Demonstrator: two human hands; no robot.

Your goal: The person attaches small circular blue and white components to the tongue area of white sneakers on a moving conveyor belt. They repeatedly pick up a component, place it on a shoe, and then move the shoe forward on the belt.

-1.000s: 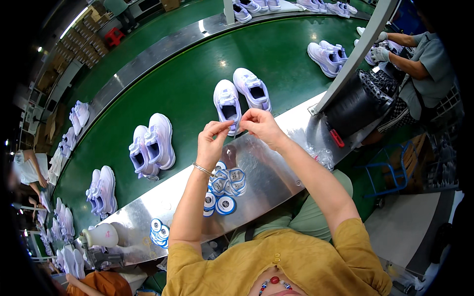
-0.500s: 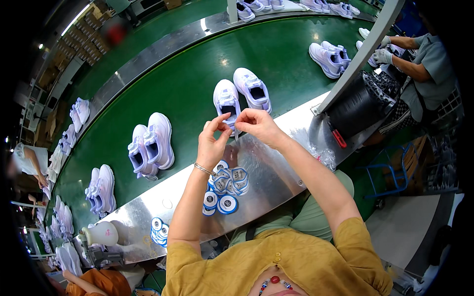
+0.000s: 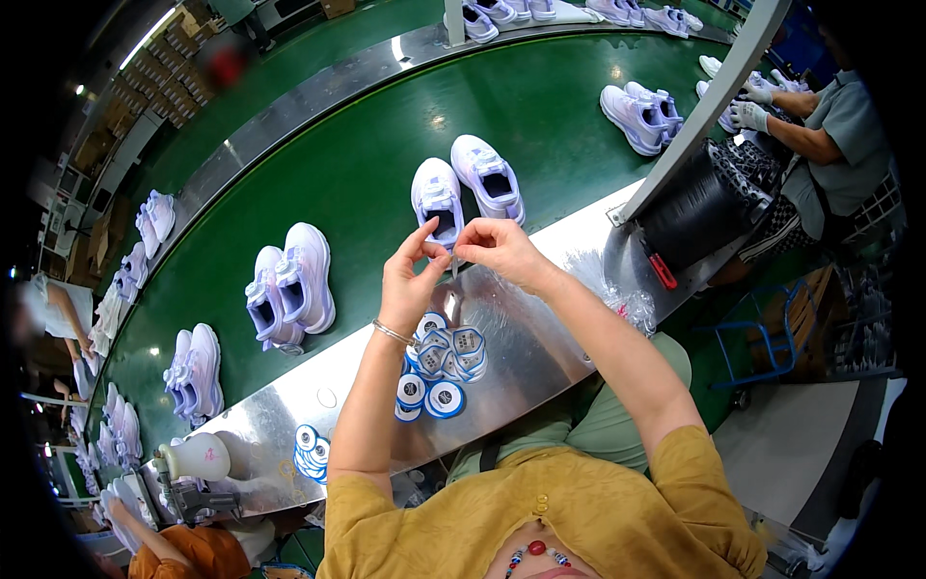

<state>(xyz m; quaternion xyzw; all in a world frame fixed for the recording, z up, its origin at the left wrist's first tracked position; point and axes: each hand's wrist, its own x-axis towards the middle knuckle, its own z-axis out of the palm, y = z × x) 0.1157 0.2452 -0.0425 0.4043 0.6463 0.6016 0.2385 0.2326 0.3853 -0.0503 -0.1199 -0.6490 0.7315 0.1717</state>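
Note:
My left hand (image 3: 415, 270) and my right hand (image 3: 503, 249) meet above the edge of the metal ledge. Thumb and forefinger of each are pinched together around a thin, pale strip (image 3: 455, 267), too small to name. Just beyond my fingertips a pair of white and lilac sneakers stands on the green belt: the left shoe (image 3: 436, 191) is partly covered by my fingers, the right shoe (image 3: 489, 180) shows whole. Below my hands a pile of grey and white tags (image 3: 449, 354) lies on the ledge, with round blue-rimmed tags (image 3: 445, 399) beside it.
A tangle of clear plastic threads (image 3: 610, 289) lies right of my forearm. More sneakers (image 3: 307, 278) ride the green belt (image 3: 357, 164). At left are more round tags (image 3: 307, 439) and a white-topped device (image 3: 203, 456). A slanted post (image 3: 699, 111) stands at right, near a gloved co-worker (image 3: 834, 135).
The sneakers on the belt have shifted slightly to the left. Both my hands have moved a little left, still pinched together. The co-worker's hands at right have moved slightly.

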